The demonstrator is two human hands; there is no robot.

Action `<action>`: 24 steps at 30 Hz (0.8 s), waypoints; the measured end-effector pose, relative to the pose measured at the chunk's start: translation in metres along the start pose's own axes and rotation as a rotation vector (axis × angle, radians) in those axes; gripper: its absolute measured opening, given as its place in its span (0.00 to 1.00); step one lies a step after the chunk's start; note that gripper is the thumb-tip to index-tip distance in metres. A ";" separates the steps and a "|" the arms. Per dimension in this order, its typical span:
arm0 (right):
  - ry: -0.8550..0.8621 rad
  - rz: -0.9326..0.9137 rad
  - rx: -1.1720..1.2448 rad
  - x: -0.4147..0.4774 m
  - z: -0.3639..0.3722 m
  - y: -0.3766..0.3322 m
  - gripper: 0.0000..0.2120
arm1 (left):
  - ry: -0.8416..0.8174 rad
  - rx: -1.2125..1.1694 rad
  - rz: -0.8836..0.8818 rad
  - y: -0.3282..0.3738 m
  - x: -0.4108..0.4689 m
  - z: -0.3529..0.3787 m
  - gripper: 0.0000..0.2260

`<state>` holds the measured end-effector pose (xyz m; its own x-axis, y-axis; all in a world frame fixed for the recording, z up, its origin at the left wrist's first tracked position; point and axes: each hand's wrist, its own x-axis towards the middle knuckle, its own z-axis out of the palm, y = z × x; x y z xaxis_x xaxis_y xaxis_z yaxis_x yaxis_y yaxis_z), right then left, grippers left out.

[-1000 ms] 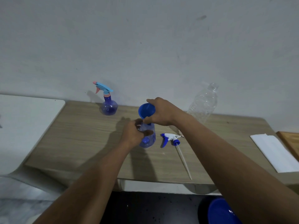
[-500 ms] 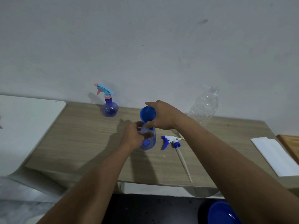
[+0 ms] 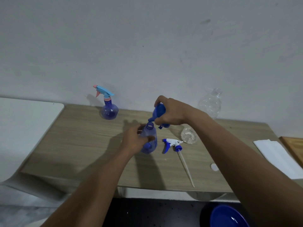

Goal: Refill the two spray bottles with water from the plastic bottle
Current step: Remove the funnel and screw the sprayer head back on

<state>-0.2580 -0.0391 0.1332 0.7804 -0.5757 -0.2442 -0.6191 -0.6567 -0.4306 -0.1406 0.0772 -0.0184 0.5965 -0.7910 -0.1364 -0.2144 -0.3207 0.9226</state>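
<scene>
My left hand [image 3: 133,140] grips an open blue spray bottle [image 3: 150,138] standing mid-table, its neck uncovered. My right hand [image 3: 171,113] holds a blue funnel [image 3: 158,113] tilted just above and to the right of that neck, spout pointing down-left. The bottle's white-and-blue trigger head [image 3: 172,144] with its long dip tube lies on the table to the right. A second blue spray bottle [image 3: 109,108] with a light-blue and pink trigger stands at the back left. A clear plastic bottle [image 3: 210,104] stands at the back right by the wall, partly behind my right arm.
The wooden table [image 3: 82,145] ends at a front edge near me. A small white cap [image 3: 214,167] lies by my right forearm. White folded paper [image 3: 277,157] and a wooden board [image 3: 293,149] sit at the right. A blue basin [image 3: 228,216] is below the table.
My right hand has lifted the funnel out of the spray bottle's neck and tipped it to the right. My left hand keeps its hold on the bottle.
</scene>
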 end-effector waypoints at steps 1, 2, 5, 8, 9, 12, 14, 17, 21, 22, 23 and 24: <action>0.009 0.009 0.024 -0.001 -0.003 0.004 0.26 | 0.008 0.007 0.006 0.000 0.000 0.000 0.22; 0.021 0.025 0.046 -0.001 -0.005 0.009 0.27 | 0.014 0.013 0.014 -0.001 0.000 0.000 0.22; 0.087 0.066 0.127 0.000 -0.007 0.026 0.29 | 0.016 0.000 0.044 -0.007 0.000 0.001 0.23; 0.175 0.087 0.240 0.004 0.001 0.042 0.34 | 0.035 -0.039 0.053 -0.012 0.000 0.003 0.25; 0.199 0.099 0.270 0.006 0.006 0.047 0.36 | 0.041 -0.047 0.058 -0.013 0.001 0.004 0.26; 0.268 0.146 0.331 0.015 0.024 0.059 0.35 | 0.048 -0.065 0.080 -0.015 0.002 0.006 0.26; 0.302 0.146 0.343 0.025 0.038 0.066 0.32 | 0.044 -0.077 0.091 -0.016 0.003 0.006 0.25; 0.315 0.147 0.389 0.043 0.062 0.078 0.31 | 0.043 -0.101 0.096 -0.017 0.003 0.007 0.25; 0.314 0.207 0.405 0.066 0.091 0.091 0.31 | 0.030 -0.158 0.115 -0.020 0.003 0.008 0.25; 0.306 0.222 0.375 0.071 0.098 0.096 0.31 | 0.032 -0.171 0.116 -0.021 0.004 0.008 0.25; 0.298 0.239 0.342 0.077 0.105 0.100 0.30 | 0.035 -0.186 0.116 -0.021 0.004 0.009 0.24; 0.292 0.255 0.318 0.081 0.112 0.105 0.30 | 0.042 -0.200 0.114 -0.022 0.005 0.009 0.24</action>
<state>-0.2495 -0.1001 -0.0287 0.5223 -0.8407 -0.1428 -0.6944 -0.3221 -0.6435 -0.1401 0.0754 -0.0424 0.6101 -0.7922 -0.0157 -0.1270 -0.1173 0.9849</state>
